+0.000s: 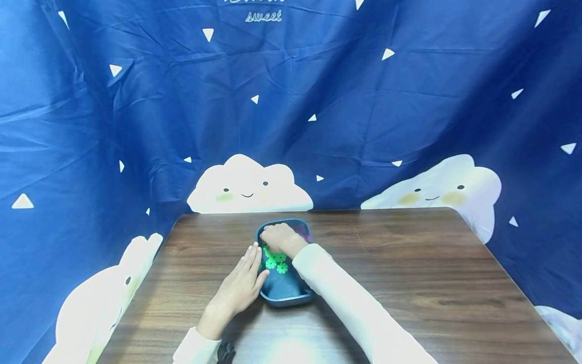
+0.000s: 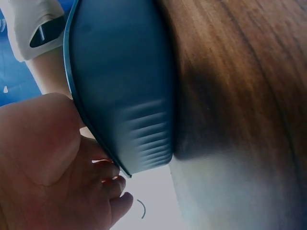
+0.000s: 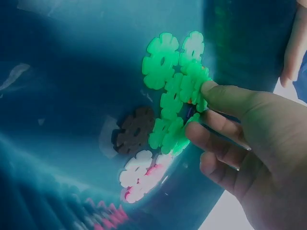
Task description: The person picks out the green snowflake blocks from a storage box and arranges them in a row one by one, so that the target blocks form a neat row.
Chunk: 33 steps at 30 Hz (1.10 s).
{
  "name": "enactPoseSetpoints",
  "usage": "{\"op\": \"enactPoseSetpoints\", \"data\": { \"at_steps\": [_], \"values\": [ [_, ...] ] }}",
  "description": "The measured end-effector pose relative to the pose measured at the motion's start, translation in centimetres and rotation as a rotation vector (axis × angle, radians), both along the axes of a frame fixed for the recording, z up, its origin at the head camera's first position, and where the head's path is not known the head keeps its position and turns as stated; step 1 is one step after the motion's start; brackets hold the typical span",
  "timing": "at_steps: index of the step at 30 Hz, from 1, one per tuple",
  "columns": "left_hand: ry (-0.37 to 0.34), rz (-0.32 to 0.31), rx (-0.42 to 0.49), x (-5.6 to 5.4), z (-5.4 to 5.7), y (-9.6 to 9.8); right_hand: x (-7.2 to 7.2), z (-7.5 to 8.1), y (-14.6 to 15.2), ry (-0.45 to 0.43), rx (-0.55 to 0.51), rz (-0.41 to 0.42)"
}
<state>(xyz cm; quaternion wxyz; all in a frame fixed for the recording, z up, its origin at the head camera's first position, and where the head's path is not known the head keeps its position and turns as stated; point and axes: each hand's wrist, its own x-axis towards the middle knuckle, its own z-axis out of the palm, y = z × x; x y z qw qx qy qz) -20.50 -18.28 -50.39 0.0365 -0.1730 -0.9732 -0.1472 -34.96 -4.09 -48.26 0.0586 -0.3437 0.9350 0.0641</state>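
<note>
A dark blue plastic basket point(image 1: 284, 290) stands on the wooden table, with several green snowflake discs point(image 1: 276, 260) inside. My right hand point(image 1: 281, 237) reaches into it. In the right wrist view, the thumb touches the cluster of green discs point(image 3: 165, 62), and a gap separates thumb and index fingertip. Beside the cluster lie a dark brown disc point(image 3: 135, 130), a white disc point(image 3: 136, 168) and a pink disc point(image 3: 144, 184). My left hand point(image 1: 241, 283) rests with straight fingers along the basket's left side; its palm is near the rim in the left wrist view.
The brown wooden table point(image 1: 409, 263) extends to both sides of the basket. A blue curtain point(image 1: 345, 101) with white clouds and triangles hangs behind the table. A dark object point(image 1: 225, 352) sits by the left sleeve at the near edge.
</note>
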Motion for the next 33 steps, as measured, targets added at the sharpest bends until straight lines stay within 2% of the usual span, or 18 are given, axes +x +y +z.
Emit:
{"op": "enactPoseSetpoints", "data": {
  "at_steps": [4, 10, 16, 24, 33],
  "values": [
    [-0.020, 0.004, 0.004, -0.1, 0.0, 0.1, 0.2, 0.2, 0.2, -0.001, 0.001, -0.003],
    [-0.029, 0.021, 0.025, -0.2, -0.4, 0.3, 0.3, 0.2, 0.5, -0.020, -0.011, -0.007],
    [-0.030, 0.026, -0.009, -0.3, -0.3, 0.5, 0.3, 0.7, 0.9, -0.025, -0.030, 0.006],
    [0.040, 0.034, -0.018, -0.5, -0.3, 0.4, 0.1, 2.7, 2.5, -0.045, -0.104, 0.023],
    [0.019, 0.035, -0.022, -0.5, -0.4, 0.1, 0.0, 5.6, 6.3, -0.006, -0.246, 0.053]
  ]
}}
